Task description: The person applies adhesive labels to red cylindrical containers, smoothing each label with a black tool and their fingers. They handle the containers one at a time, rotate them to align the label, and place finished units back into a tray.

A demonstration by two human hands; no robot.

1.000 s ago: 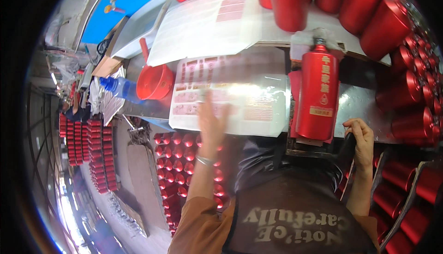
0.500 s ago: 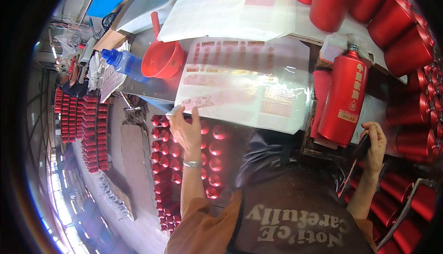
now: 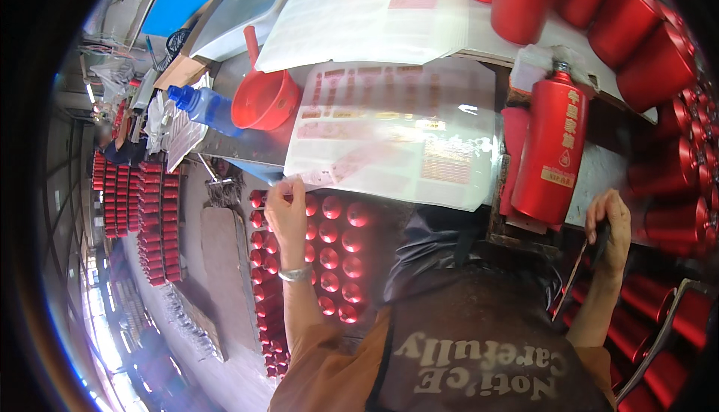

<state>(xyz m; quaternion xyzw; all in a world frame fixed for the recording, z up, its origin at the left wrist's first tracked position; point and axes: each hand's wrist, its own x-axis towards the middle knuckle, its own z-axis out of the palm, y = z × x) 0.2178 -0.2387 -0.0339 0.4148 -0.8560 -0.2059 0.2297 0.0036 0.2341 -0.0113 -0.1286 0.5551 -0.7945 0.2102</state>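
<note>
My left hand (image 3: 287, 221) is closed, thumb and fingers pinched at the near left corner of a glossy decal sheet (image 3: 457, 187) printed in red and gold. A pale pink strip lies slanted across the sheet from those fingertips. Off to the right, my right hand (image 3: 610, 228) is closed around the dark handle of a thin, flat-bladed tool (image 3: 572, 271), its blade pointing down toward my apron. Just beyond that hand a red bottle (image 3: 550, 153) with gold lettering lies on a red cloth (image 3: 512, 146).
A red plastic dipper (image 3: 258, 103) and a blue-capped bottle (image 3: 204, 108) stand left of the sheet. A stack of printed sheets (image 3: 359, 26) lies behind it. Red bottles crowd the right side (image 3: 659, 75), and rows of them stand on the floor (image 3: 329, 232).
The left hand's fingers have drawn together into a pinch at the sheet's corner. My right hand has stayed near the bottle, its fingers curled more, the tool still in it.
</note>
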